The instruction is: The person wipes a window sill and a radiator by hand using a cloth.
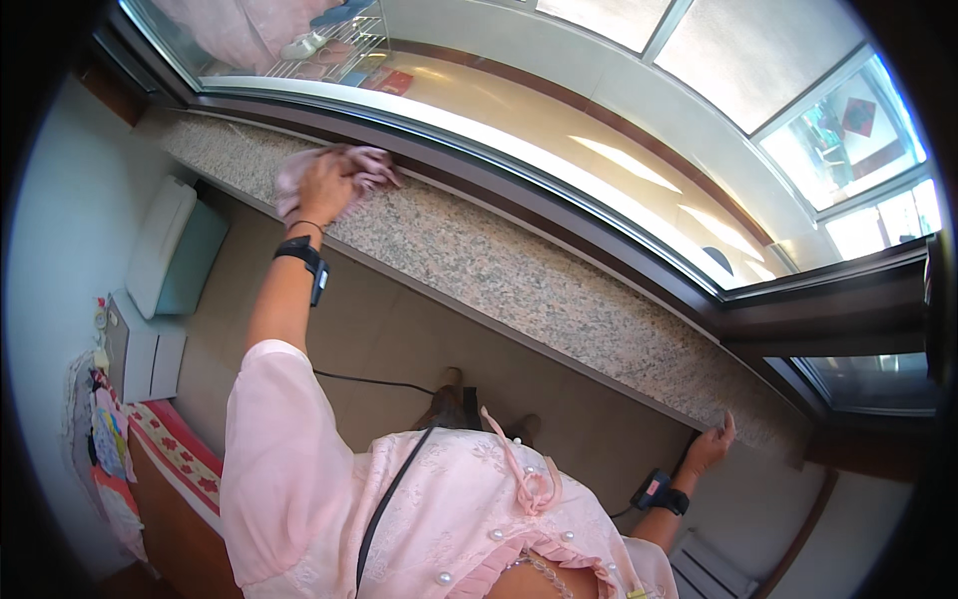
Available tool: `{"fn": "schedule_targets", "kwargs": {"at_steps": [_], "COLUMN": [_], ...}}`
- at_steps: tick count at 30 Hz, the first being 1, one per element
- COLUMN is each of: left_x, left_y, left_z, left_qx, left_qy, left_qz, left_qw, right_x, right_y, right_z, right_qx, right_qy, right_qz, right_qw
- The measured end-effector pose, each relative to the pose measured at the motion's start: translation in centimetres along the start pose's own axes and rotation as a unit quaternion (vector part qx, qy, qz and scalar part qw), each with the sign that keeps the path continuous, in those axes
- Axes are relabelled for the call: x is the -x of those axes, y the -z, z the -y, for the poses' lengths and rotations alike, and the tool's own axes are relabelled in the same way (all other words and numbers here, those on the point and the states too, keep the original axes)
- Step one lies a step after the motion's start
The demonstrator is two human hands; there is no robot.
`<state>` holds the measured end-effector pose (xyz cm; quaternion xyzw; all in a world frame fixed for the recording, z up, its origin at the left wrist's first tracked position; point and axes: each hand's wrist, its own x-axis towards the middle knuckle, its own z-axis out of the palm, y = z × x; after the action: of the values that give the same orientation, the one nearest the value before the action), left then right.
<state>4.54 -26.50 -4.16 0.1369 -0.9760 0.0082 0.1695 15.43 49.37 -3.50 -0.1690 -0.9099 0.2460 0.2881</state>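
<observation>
On the speckled granite windowsill [479,254], my left hand [327,187] presses down on a bunched pink cloth [367,161], close to the dark window frame. Folds of the cloth stick out on both sides of the hand, which looks slightly blurred. Far to the right, my right hand [709,448] is at the front edge of the same sill, with a finger pointing up and no object visible in it. Its other fingers are partly hidden. Each wrist carries a black strap with a small device.
A dark window frame [524,198] runs along the sill's back. Beyond the glass stands a metal rack [352,45] with shoes. A bin-like container [176,247] and a small cabinet [146,352] stand at left below the sill. A black cable [374,379] hangs near my body.
</observation>
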Motion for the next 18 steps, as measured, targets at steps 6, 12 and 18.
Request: {"fn": "schedule_targets", "kwargs": {"at_steps": [6, 12, 18], "left_x": [0.9, 7.6, 6.9], "left_y": [0.6, 6.2, 2.9], "left_z": [-3.8, -17.6, -11.9], "left_qx": [0.057, 0.252, 0.126], "left_qy": [0.033, -0.273, -0.212], "left_qz": [-0.076, 0.044, 0.038], "left_qw": [0.995, 0.927, 0.969], "right_x": [1.9, 4.2, 5.6], "right_y": [-6.2, -13.9, -15.5], "right_z": [13.1, 24.5, 25.6], "right_qx": [-0.091, -0.194, -0.122], "right_qy": [0.165, 0.196, 0.309], "right_qz": [0.059, 0.219, 0.214], "right_qw": [0.980, 0.936, 0.919]}}
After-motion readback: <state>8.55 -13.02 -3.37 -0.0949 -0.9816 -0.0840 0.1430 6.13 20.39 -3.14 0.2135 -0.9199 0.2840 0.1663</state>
